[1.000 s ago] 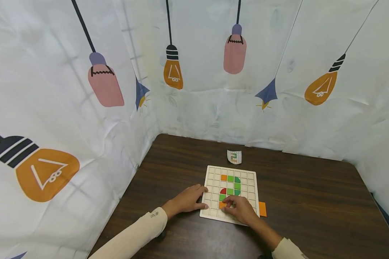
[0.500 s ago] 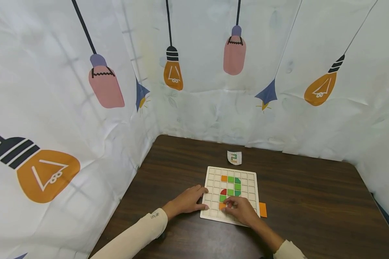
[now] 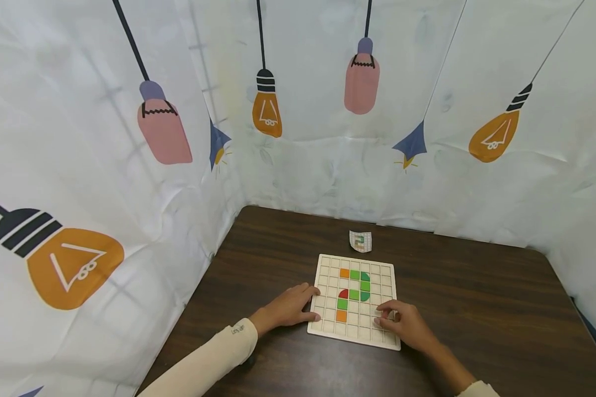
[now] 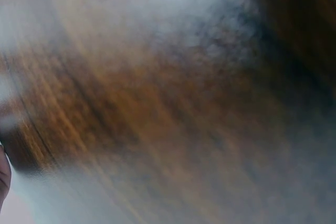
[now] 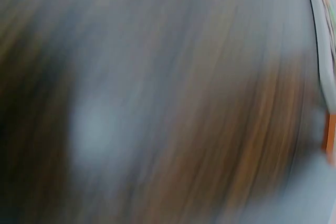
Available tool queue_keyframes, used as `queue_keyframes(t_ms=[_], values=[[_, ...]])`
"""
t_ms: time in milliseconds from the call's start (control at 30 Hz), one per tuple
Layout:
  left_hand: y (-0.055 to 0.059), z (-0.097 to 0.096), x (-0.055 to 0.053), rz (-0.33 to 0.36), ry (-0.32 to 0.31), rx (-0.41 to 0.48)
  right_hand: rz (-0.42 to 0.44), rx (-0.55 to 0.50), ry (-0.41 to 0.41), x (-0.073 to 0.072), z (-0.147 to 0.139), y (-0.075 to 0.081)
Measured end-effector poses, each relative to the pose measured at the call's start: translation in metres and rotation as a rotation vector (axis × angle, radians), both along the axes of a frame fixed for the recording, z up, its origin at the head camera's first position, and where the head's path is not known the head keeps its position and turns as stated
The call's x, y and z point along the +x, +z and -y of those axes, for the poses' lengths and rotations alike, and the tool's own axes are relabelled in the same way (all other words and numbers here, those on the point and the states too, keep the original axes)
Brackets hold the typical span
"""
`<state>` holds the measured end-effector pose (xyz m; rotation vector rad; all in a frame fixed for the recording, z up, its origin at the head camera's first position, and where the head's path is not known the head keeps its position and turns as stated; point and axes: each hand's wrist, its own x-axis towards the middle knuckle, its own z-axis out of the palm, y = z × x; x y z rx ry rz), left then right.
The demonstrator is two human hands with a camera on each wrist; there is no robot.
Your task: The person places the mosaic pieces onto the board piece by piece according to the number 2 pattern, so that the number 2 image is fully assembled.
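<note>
A pale wooden grid board (image 3: 328,326) lies on the dark table, with orange, green and red tiles set in its cells. My left hand (image 3: 294,306) rests at the board's left edge, fingertips and thumb on the rim. Over the right edge is my right hand (image 3: 406,325), its thumb and forefinger bent toward each other with a gap between the tips. The lowest orange tile (image 3: 341,316) in the grid is uncovered. In the right wrist view an orange piece (image 5: 329,135) shows beside the board's edge; in the head view the hand hides that spot.
A small printed card (image 3: 360,241) with a coloured pattern lies behind the board. The brown table (image 3: 477,309) stretches to the right. A white cloth (image 3: 303,165) printed with lamps hangs along the back and left side.
My right hand has moved right, from the lower orange tile to the board's right edge, and now covers the orange piece there. The left hand has stayed in place.
</note>
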<state>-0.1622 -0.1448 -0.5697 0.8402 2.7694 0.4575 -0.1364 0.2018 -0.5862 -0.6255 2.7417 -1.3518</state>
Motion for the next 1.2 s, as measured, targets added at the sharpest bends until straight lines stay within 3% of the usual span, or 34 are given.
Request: queue_keyframes(t_ms=[233, 533, 1200], values=[[0.001, 0.000, 0.000, -0.008, -0.009, 0.003, -0.037, 0.028, -0.063, 0.008, -0.035, 0.001], [0.002, -0.001, -0.001, -0.006, -0.007, -0.010, -0.080, 0.115, -0.072, 0.012, -0.056, -0.002], [0.001, 0.000, 0.000, 0.004, 0.000, -0.005, 0.010, 0.170, -0.022, 0.012, -0.067, -0.001]])
